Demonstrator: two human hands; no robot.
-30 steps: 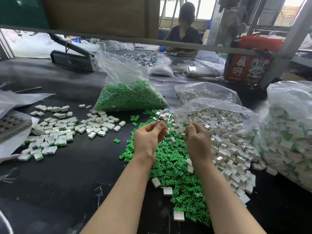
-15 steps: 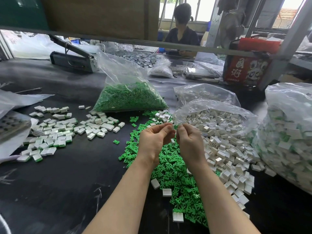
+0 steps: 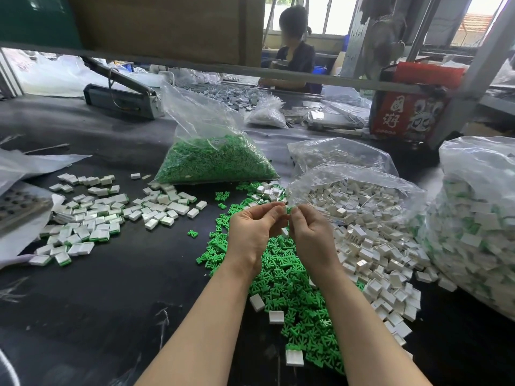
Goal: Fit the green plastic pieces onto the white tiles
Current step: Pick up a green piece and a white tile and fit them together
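Note:
My left hand (image 3: 255, 232) and my right hand (image 3: 312, 235) meet fingertip to fingertip above a loose pile of green plastic pieces (image 3: 289, 277). Between the fingertips sits a small white tile with a bit of green (image 3: 287, 210), pinched from both sides. Which hand holds which part is hidden by the fingers. Loose white tiles (image 3: 370, 246) spill from an open clear bag to the right. Fitted white-and-green tiles (image 3: 92, 218) lie spread on the black table at the left.
A clear bag of green pieces (image 3: 214, 160) stands behind the hands. A large bag of fitted tiles (image 3: 479, 227) fills the right edge. A red box (image 3: 409, 110) and a metal frame post stand at back right. Another person sits across the table.
My two hands have come together from a small gap apart, and their fingertips now meet on the tile. The view has shifted slightly.

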